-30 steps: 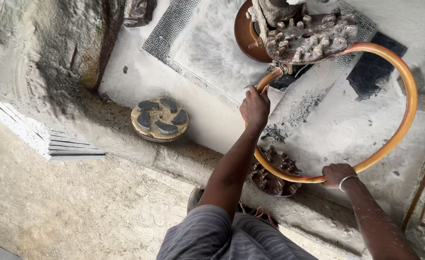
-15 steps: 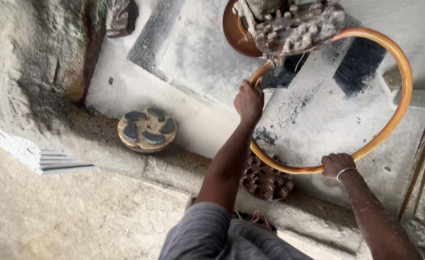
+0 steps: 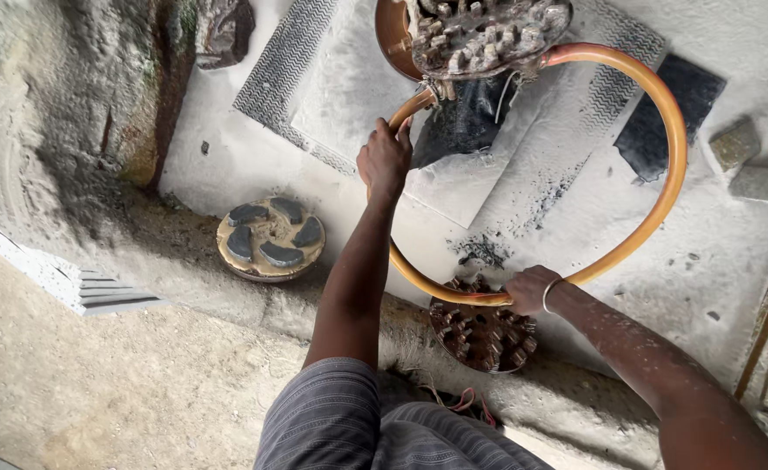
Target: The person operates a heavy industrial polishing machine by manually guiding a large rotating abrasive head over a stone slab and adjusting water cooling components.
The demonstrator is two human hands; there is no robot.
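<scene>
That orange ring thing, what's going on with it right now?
A person grips the big orange ring handle with both bare hands: the left hand high on its left side, the right hand at the bottom. The ring joins a studded grinding head tilted up at the top. A round disc with dark curved pads and a second studded disc lie on the dusty stone slab.

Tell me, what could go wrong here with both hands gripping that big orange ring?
The left hand holds the orange ring close under the studded grinding head, so fingers could perhaps get caught or scraped there. The right hand grips just above a studded disc lying at the slab edge; a slip might knock knuckles on it. Stone dust coats the slab, so footing and grip may be slippery.
</scene>
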